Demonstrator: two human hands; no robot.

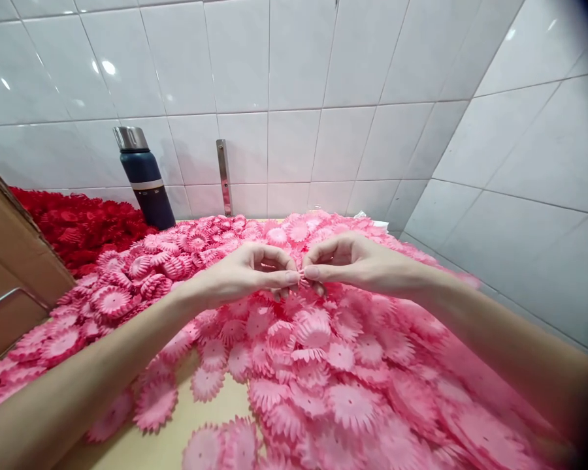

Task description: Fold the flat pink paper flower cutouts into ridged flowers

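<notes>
My left hand [249, 271] and my right hand [357, 264] meet fingertip to fingertip above a heap of pink scalloped fabric flower pieces [313, 329]. Each thumb presses against its fingers in a pinch. A small bit of a pink flower piece [302, 279] shows between the two pinches, most of it covered by the fingers. Many pieces in the heap are round, with fringed edges and a tiny hole in the middle. Curled-up, deeper pink ones [151, 284] lie beyond my left forearm.
A dark blue bottle [149, 189] with a steel cap stands against the white tiled wall [294, 59]. Beside it are red flower pieces [83, 222] and a cardboard box [14, 281]. A metal strip [224, 176] is upright at the wall. Yellowish tabletop [215, 408] shows at the front.
</notes>
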